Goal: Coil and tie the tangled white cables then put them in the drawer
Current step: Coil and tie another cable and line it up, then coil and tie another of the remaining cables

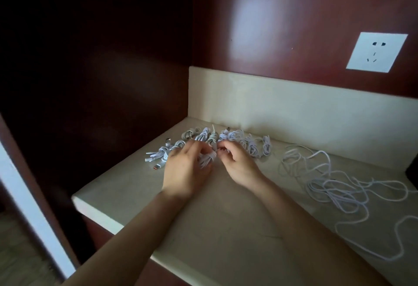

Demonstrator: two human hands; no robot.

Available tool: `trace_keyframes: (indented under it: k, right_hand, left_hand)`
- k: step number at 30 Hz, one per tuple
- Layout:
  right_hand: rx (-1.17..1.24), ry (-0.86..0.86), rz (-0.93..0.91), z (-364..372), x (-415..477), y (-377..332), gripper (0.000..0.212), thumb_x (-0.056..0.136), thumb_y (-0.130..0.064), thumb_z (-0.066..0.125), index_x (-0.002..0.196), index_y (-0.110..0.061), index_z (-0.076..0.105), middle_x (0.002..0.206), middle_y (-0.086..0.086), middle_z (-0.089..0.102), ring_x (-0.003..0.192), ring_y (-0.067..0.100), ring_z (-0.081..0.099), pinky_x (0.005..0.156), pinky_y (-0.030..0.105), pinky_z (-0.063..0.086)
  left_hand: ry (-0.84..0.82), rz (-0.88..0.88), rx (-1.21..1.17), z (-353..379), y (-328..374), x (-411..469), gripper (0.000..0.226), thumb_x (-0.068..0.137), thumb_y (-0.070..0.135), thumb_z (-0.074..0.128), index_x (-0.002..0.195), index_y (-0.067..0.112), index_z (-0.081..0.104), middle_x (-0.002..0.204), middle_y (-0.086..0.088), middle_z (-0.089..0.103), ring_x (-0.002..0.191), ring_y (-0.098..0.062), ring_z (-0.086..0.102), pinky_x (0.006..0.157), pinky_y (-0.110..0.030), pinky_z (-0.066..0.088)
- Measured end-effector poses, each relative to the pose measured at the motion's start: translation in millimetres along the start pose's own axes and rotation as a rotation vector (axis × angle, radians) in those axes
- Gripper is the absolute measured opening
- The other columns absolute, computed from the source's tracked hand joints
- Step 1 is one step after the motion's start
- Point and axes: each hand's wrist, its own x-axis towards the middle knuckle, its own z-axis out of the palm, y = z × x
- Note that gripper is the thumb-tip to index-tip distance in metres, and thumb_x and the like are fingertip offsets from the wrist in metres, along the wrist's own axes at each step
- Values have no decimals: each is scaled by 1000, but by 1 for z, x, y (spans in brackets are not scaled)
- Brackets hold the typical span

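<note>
"Several coils look finished. Which step are you on?"

"Tying off one more, I'd say. Reading from the left: the row of tied white cable coils point(255, 147) starts near the counter's left edge and runs along the back of the pale cream stone countertop point(226, 229). My left hand point(185, 168) is in front of that row with its fingers curled round a small coiled white cable bundle point(207, 160), holding it just above the surface. My right hand point(237, 163) is just beside it, and its thumb and forefinger are pinched together on what looks like the free tail of that bundle. It's blurred, so I can't swear to it."

"And next?"

"The tail needs wrapping round the coil's waist and tucking under, I judge, with the left grip firm so the loops don't spring apart. Then the bundle joins the row."

"How much is left?"

"Plenty. To the right, well apart from my hands, a loose tangle of thin white cables point(334, 186) sprawls across the countertop in limp, overlapping loops that will likely snag when pulled. No drawer shows in this view."
</note>
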Motion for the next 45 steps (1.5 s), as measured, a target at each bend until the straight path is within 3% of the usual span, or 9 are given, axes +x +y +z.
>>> trace_keyframes:
  k: [5,11,18,23,26,28,34,39,45]
  right_hand:
    - [-34,44,65,17,1,7,22,95,-15,56,114,-16,68,118,1,67,110,19,59,94,33,46]
    - [-125,105,31,18,2,8,18,88,-14,62,101,-22,71,102,-2,71,93,19,65,79,32,50]
    - [-337,107,-56,19,-5,6,23,90,-19,61,110,-18,72,110,4,68,105,26,62,84,36,50]
    - [-515,-4,-67,2,-23,7,34,87,-26,53,115,-18,69,116,2,62,115,26,55,92,37,47]
    - [-638,-71,-125,-21,-43,9,52,84,-39,37,120,-17,66,124,2,60,116,27,55,95,38,44]
    - [-673,-60,-128,-40,-56,11,52,82,-39,40,122,-19,65,125,1,61,117,26,55,95,39,43]
    - [-708,0,-21,-97,-89,22,45,84,-37,46,122,-23,64,123,-1,62,114,24,55,92,38,41]
    - [-702,90,102,-134,-124,37,33,86,-32,56,117,-24,66,118,-2,64,111,25,56,93,40,44]
    - [-682,182,223,-165,-162,47,37,82,-33,49,112,-29,67,112,-4,66,106,24,59,89,39,47]
  left_hand:
    - [-14,-125,60,8,-8,-2,23,77,38,73,91,26,60,86,11,67,78,-13,62,78,-24,26]
    - [19,-79,148,12,-4,0,17,73,41,67,82,27,62,76,12,66,78,-16,63,81,-33,32]
    - [0,-31,195,15,-4,-1,8,67,32,70,68,28,64,74,11,65,78,-17,61,76,-33,31]
    - [-21,48,189,13,-3,-3,10,68,38,64,73,29,65,81,11,64,84,-16,59,82,-32,30]
    - [33,205,108,11,5,-3,11,72,34,67,82,28,67,90,11,65,92,-17,61,89,-38,34]
    - [37,324,14,11,19,-2,16,74,31,64,89,27,67,96,10,65,96,-15,57,93,-38,33]
    - [-76,252,-243,34,81,3,13,80,33,56,88,30,66,92,16,67,96,-10,61,93,-32,31]
    - [-285,219,-370,53,120,11,12,76,27,60,85,28,68,79,20,62,82,-4,61,84,-32,45]
    - [-516,282,-427,81,156,6,31,74,40,53,98,30,68,100,10,66,97,-14,60,86,-34,49]
